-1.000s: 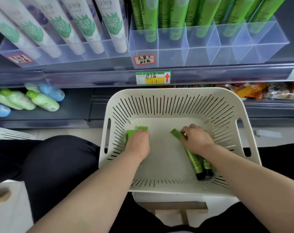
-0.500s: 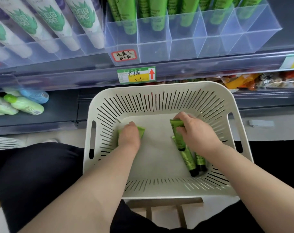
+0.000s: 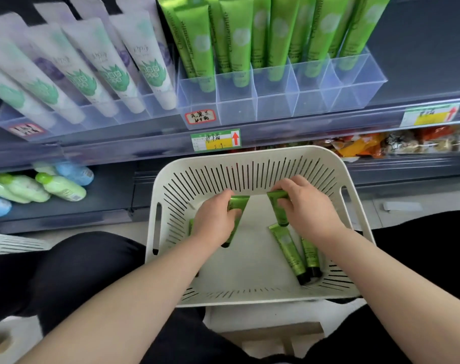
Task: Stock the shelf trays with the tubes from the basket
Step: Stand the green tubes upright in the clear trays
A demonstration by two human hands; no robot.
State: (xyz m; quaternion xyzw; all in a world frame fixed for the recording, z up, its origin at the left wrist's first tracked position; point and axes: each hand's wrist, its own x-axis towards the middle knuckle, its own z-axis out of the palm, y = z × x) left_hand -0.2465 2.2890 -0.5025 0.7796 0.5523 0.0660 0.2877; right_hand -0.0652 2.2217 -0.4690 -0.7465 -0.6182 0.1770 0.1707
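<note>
A second ago both hands were flat on the floor of the basket (image 3: 249,156), gathering. Now each has come up with one. My left hand (image 3: 214,222) is curled round a tube (image 3: 238,206), crimped end up and cap down. My right hand (image 3: 307,208) pinches a second tube (image 3: 276,203) the same way, close to the basket's far wall. I judge the pick is made, and the lift to the shelf comes next.

Two loose tubes (image 3: 286,245) lie side by side near the right corner, and a sliver of another (image 3: 190,227) shows under my left wrist. So more trips are needed.

The tray (image 3: 276,101) sits straight above, with green tubes (image 3: 234,40) standing in its rear cells; the front cells look like where mine go. On the way up are the basket's far wall and the shelf lip with its price label (image 3: 215,140). The stocked tubes lean forward, so I could knock them. White tubes (image 3: 113,74) fill the tray to the left, bottles (image 3: 60,185) lie on the shelf below, and snack packs (image 3: 368,145) sit to the right.
</note>
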